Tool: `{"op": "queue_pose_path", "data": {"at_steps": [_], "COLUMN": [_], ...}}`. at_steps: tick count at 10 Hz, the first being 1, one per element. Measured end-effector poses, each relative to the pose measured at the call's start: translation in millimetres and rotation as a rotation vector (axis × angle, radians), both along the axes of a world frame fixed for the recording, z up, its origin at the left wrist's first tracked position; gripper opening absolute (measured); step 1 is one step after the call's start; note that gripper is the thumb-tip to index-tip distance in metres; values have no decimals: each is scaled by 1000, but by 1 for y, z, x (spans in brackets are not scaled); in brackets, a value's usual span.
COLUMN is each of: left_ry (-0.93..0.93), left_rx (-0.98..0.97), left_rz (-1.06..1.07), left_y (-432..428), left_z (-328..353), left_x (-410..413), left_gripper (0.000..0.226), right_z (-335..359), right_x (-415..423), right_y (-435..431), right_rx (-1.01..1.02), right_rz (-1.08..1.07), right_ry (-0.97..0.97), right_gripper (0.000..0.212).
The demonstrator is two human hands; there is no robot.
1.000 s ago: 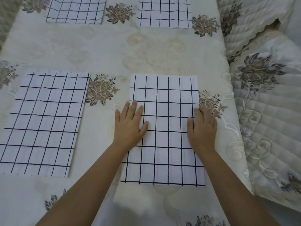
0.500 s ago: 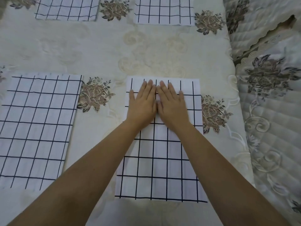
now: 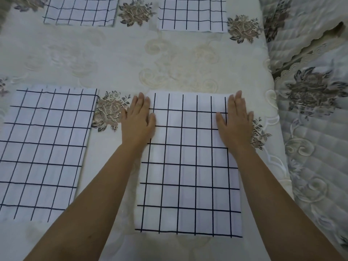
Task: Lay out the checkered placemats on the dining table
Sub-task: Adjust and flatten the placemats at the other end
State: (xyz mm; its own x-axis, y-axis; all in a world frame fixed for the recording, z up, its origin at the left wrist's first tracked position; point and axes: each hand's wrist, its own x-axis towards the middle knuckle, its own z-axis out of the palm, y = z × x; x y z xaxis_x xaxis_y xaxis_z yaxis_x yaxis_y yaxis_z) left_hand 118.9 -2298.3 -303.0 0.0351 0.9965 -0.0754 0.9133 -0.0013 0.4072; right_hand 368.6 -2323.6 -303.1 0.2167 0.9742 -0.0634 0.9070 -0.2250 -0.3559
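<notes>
**A:** What is being shown at the left of the dining table [image 3: 131, 59]?

**B:** The near-left placemat [image 3: 43, 151], white with a dark grid, is being seen lying flat by the table's left edge and running out of view there. Beyond it, at the far edge, the far-left placemat [image 3: 81, 12] is being cut off by the top of the view.

**A:** And which one is being touched?

**B:** The near-right placemat [image 3: 190, 166] is being pressed down by both hands. It is lying flat toward the table's right edge, one short side by the near edge. Its left edge, close to its far-left corner, is being covered by the left hand [image 3: 138, 119], palm down, fingers straight and held close together. The outer part of that hand is being rested on the embroidered tablecloth [image 3: 56, 59] just beside the mat.

**A:** What is being seen farther right?

**B:** The far-right placemat [image 3: 192, 16] is being shown at the table's far edge, well apart from the pressed one. The right hand [image 3: 236, 121] is being laid flat on the pressed mat's right edge near its far-right corner. Its fingers are straight and together, and the thumb is being stretched inward over the grid.

**A:** And past the table's right edge?

**B:** Quilted cushions [image 3: 310, 129] with flower patterns are being shown just beside it.
</notes>
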Motion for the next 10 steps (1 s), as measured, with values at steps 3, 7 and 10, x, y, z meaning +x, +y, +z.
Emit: {"op": "queue_pose_path", "data": {"at_steps": [3,7,10], "left_ry": [-181,89,-397], "left_rx": [-23,-155,-124], "left_rz": [124,-168,137], "left_y": [-64,-163,-223], "left_z": [12,15,39], "left_x": [-16,-3,-42], "left_gripper": [68,65,44], "right_z": [29,25,57], "right_x": [3,-59,-107], "right_y": [-31,-150,-188], "right_rx": [99,78,107], "right_rz": [-235,10,-63], "right_ry": [570,198,455], "right_gripper": [58,51,30]}}
